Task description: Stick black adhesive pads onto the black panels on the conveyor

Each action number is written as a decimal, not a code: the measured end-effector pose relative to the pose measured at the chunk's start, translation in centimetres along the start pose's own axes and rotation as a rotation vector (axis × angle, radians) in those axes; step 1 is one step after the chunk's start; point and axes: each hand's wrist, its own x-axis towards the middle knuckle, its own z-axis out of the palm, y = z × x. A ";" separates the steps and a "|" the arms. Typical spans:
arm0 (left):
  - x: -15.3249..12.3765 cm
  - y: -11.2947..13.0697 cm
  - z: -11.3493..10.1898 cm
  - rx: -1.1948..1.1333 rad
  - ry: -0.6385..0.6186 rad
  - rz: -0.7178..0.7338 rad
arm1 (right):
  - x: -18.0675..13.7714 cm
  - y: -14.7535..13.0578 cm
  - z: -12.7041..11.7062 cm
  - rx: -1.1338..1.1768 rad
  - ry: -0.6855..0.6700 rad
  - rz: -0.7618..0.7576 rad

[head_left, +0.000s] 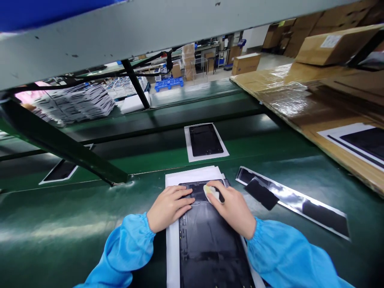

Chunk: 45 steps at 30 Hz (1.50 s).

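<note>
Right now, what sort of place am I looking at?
Probably a factory or workshop, perhaps for electronics: a dark panel with small fittings lies on a green bench, and cardboard boxes stand beyond.

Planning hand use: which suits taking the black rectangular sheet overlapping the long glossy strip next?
Right hand, probably: nearer the sheet, though holding a yellowish-white pad. Left hand is farther, on the flat black rectangular panel.

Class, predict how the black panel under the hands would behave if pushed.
The black panel would probably slide rather than tip, lying flat and broad. It looks fairly stiff, with no bend showing. White paper beneath it might shift along.
</note>
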 end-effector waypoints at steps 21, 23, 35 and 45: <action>5.3 4.5 2.7 0.255 -0.027 0.039 | -4.0 3.3 -0.1 0.723 0.575 0.628; 5.8 4.0 2.6 0.266 -0.006 0.013 | -4.2 3.3 0.2 0.732 0.590 0.657; 8.6 0.8 3.0 0.131 -0.079 -0.272 | -4.9 4.1 0.6 0.794 0.499 0.789; 9.1 -1.0 2.2 -0.093 -0.138 -0.373 | -5.1 3.9 0.2 0.819 0.372 0.565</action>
